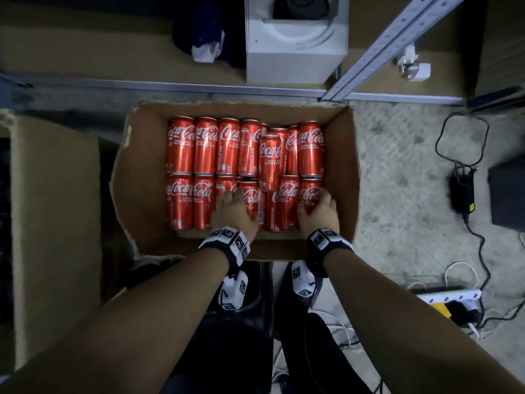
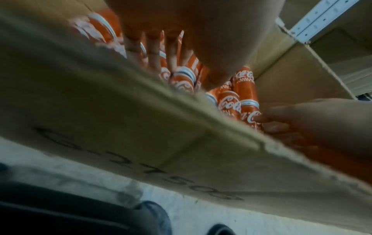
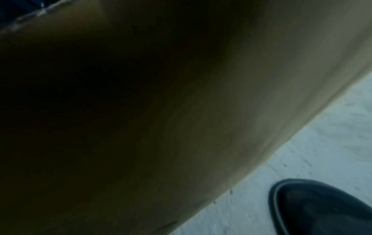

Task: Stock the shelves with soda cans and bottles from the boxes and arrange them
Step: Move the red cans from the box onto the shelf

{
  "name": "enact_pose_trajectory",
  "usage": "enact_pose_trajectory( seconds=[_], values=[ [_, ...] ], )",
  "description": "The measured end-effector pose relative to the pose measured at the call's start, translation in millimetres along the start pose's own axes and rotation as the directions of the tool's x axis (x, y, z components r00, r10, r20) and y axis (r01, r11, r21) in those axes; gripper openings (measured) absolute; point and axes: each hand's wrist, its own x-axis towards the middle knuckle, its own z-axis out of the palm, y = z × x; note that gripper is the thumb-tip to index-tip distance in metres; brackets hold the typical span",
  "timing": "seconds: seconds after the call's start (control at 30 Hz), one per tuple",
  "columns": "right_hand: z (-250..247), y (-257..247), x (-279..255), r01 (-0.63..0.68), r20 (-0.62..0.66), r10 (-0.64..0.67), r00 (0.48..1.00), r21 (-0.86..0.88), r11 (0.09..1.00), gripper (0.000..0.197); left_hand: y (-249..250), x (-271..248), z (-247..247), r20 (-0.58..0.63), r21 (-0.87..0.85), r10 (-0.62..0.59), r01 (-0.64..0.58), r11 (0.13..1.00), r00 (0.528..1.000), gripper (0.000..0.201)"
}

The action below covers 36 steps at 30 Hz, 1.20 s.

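An open cardboard box (image 1: 142,166) on the floor holds several red cola cans (image 1: 204,146) lying in two rows, with one loose can (image 1: 270,163) on top. My left hand (image 1: 231,204) rests on the near row's middle cans, its fingers (image 2: 153,52) straight. My right hand (image 1: 316,207) wraps the near row's rightmost can (image 1: 311,191), thumb on one side and fingers on the other. The left wrist view shows the right hand (image 2: 302,120) touching that can over the box wall (image 2: 141,127). The right wrist view shows only the box's outer wall (image 3: 181,111).
A low metal shelf edge (image 1: 199,88) and slanted post (image 1: 397,44) lie beyond the box, with a grey box (image 1: 295,61) on the shelf. Another cardboard box (image 1: 56,209) stands left. A power adapter (image 1: 461,191) and power strip (image 1: 451,297) lie right. My shoe (image 3: 322,206) is near the box.
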Motion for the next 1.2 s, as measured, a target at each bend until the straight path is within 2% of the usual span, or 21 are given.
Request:
enact_pose_trajectory(
  seconds=[0.33,0.6,0.8,0.87,1.03,1.2],
  values=[
    [14,15,26,-0.067,0.056,0.064,0.996,0.05,0.997,0.076,41,43,19,-0.154,-0.007,0.022,-0.024,1.0,0.988,0.084],
    [13,13,25,-0.114,0.121,0.106,0.987,0.056,0.992,0.078,34,38,22,-0.026,-0.007,-0.001,0.001,1.0,1.0,0.087],
    [0,18,23,-0.142,0.204,0.137,0.969,0.006,0.99,0.073,37,40,-1,0.078,-0.082,0.041,-0.034,0.996,0.996,0.074],
    [-8,16,26,-0.16,0.247,0.151,0.957,0.016,0.987,0.07,41,49,-17,0.064,-0.075,0.034,-0.029,0.997,0.997,0.072],
    [-24,7,37,-0.196,0.342,0.179,0.923,0.017,0.98,0.048,58,86,-42,0.032,-0.01,0.049,-0.048,0.999,0.998,0.07],
    [-26,2,44,-0.218,0.375,0.209,0.903,-0.02,0.976,0.054,80,103,-37,0.067,0.051,-0.011,0.007,0.999,0.998,0.086]
  ],
)
